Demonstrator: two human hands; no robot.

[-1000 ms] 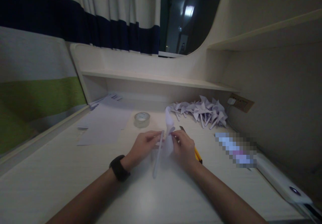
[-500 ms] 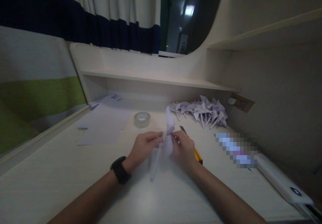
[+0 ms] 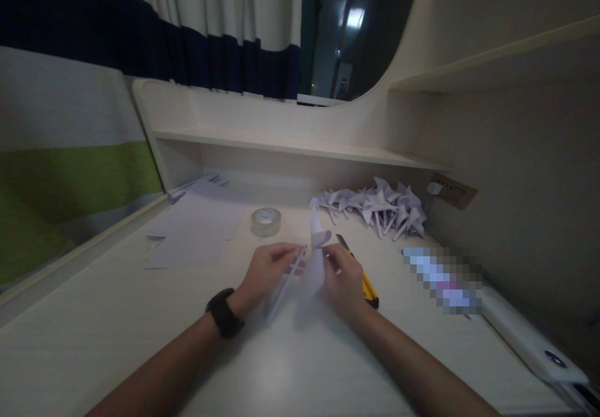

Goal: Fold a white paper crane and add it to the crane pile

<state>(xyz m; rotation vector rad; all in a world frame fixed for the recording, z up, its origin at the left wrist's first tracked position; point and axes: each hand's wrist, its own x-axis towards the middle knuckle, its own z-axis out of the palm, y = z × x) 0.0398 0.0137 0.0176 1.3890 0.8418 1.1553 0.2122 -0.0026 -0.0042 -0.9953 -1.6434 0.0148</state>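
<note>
In the middle of the desk my left hand (image 3: 276, 268), with a black watch at the wrist, pinches a thin white paper stick (image 3: 284, 292) that slants down toward me. My right hand (image 3: 343, 273) is closed on a white paper pinwheel (image 3: 317, 261), its folded blades standing upright between the two hands. A small gap shows between the stick's upper end and the pinwheel. The lower blade is blurred. Just behind my right hand lies a yellow and black box cutter (image 3: 369, 282), partly covered by it.
A roll of clear tape (image 3: 265, 222) sits beyond my left hand. White paper sheets (image 3: 197, 223) lie at the back left. Several finished paper pinwheels (image 3: 375, 204) are heaped at the back right, near a wall socket (image 3: 452, 190). A long white device (image 3: 525, 336) lies along the right wall.
The stick and the pinwheel, close together before, are now apart. The stick's lower end has swung to the left. My hands have hardly moved.
</note>
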